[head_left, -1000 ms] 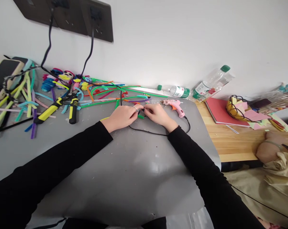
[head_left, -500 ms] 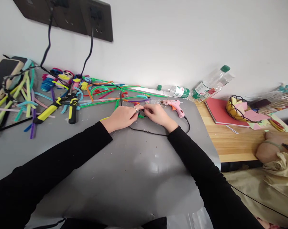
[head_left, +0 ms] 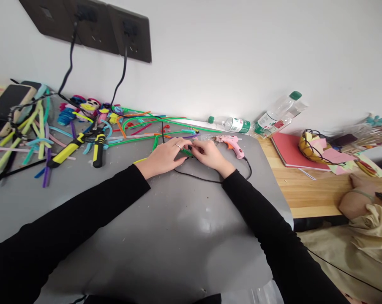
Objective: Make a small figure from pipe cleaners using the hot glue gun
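My left hand (head_left: 162, 157) and my right hand (head_left: 210, 155) meet fingertip to fingertip just above the grey table mat (head_left: 178, 236). Between the fingertips shows a short green pipe cleaner (head_left: 187, 151), mostly covered by the fingers. My right thumb and forefinger pinch together at it, and my left fingers curl over its other side with the thumb lower down. A ring is on a left finger. To the right of my right hand lies a pink glue gun (head_left: 231, 142), its black cord (head_left: 197, 175) running under both hands.
Yellow-black pliers (head_left: 97, 150), loose pipe cleaners (head_left: 40, 135) and small fuzzy dolls (head_left: 91, 105) lie at left. Plastic bottles (head_left: 232, 124) rest against the wall. On the wooden table at right are a red book (head_left: 284, 150), a basket (head_left: 308, 147) and another person's arm (head_left: 354, 202).
My left fingers have straightened and reach further over the green piece, with the thumb dropped lower. The right hand stays pinched. The view has tilted slightly upward.
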The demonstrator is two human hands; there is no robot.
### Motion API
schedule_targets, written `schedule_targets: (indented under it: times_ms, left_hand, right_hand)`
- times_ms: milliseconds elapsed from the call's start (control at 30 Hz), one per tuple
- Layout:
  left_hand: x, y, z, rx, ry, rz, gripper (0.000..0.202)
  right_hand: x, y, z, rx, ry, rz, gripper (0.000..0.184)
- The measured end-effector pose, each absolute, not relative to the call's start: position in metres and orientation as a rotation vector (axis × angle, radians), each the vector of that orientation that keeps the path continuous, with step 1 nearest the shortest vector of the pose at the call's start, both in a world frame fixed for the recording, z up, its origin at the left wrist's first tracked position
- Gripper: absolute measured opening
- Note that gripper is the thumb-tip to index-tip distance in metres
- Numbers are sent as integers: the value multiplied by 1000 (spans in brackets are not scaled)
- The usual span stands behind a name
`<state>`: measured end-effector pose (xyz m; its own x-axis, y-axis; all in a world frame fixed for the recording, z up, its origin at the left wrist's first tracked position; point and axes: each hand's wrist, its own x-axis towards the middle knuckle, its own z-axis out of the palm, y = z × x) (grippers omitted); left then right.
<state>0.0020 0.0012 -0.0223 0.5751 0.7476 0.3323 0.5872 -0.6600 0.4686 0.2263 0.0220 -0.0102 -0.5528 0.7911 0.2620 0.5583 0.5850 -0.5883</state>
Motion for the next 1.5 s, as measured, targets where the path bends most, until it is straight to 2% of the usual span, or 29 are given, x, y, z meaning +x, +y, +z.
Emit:
schedule_targets:
  times_ms: [700, 1033, 1367, 1500]
  left_hand:
    - [0, 9, -26, 2527, 1175, 793, 35]
    - [-1, 11, -28, 2401, 1167, 908, 34]
    - [-3, 10, -24, 2373, 1208, 972, 28]
    - [-5, 12, -25, 2374, 1233, 977, 32]
  right_hand:
    - [229, 27, -20, -841, -2395, 517, 15]
    - [225, 22, -14, -932, -2280, 587, 17]
    - [228, 28, -19, -910, -2240, 480, 23]
    - [228, 27, -20, -939, -2254, 480, 24]
